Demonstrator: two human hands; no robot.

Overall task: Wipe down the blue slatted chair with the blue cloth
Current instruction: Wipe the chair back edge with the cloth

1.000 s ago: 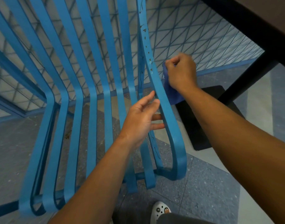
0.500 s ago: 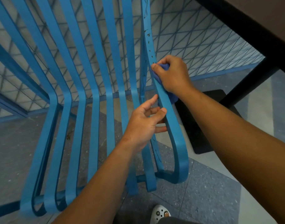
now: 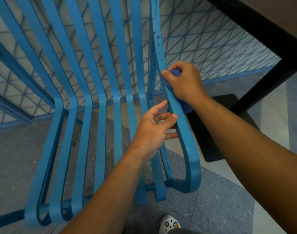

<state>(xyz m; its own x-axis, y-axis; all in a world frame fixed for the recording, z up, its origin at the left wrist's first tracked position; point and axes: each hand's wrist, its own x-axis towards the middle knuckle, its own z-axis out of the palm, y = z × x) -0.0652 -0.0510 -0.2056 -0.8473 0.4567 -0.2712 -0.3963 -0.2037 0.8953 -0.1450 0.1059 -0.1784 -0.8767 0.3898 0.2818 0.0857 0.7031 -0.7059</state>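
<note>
While the right hand bunches the blue cloth against the outermost right slat of the blue slatted chair, its grip is tight on the fabric, thumb on the slat's front face and fingers curled over the top of the wad. More cloth pokes out below the wrist, behind that same slat. Down a little lower, the left hand comes in from the inner side, grip loose and holding nothing, fingers fairly straight, fingertips touching the edge of the slat just under the cloth. Dark specks and squiggly marks dot the slat above the right hand and the narrower strip beside it. Behind the chair runs a wall with a diamond grid pattern. A dark bench cuts across the upper right, its black leg dropping to a flat black base on the speckled floor. A white clog peeks in at the bottom.
</note>
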